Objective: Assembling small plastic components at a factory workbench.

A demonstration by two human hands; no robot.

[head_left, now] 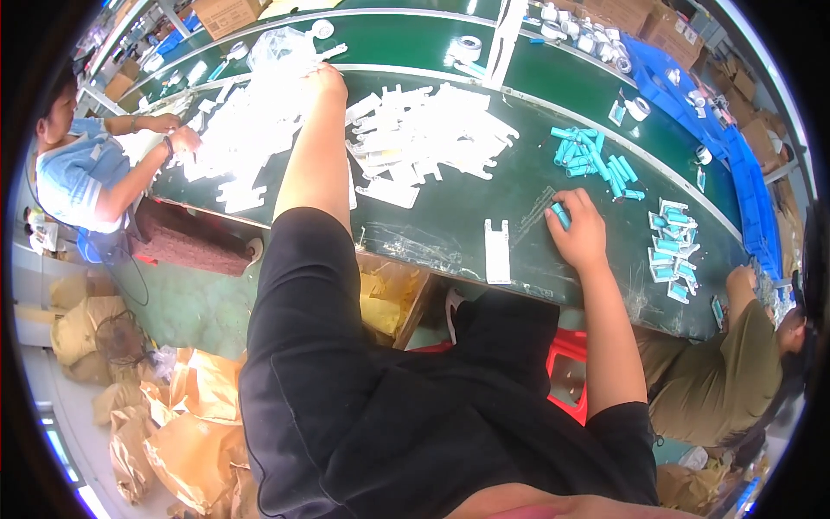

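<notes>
My left hand (pixel 325 80) reaches to the far side of the green table, its fingers closed at a white plastic part (pixel 330 53) beside a clear plastic bag (pixel 282 49). My right hand (pixel 577 232) is low over the table, fingers curled round a teal cylindrical battery (pixel 561 215). Just left of it a single white plastic holder (pixel 497 252) lies flat near the front edge. Loose teal batteries (pixel 590 156) are heaped beyond my right hand. A wide pile of white plastic parts (pixel 432 134) spreads across the table's middle.
At the right, white holders with teal batteries (pixel 673 251) are stacked. Behind runs a green conveyor (pixel 398 39) with white rolls, and blue trays (pixel 692 112). One co-worker (pixel 95 169) handles white parts at the left; another (pixel 726 372) sits at the right. Brown bags (pixel 194 441) lie on the floor.
</notes>
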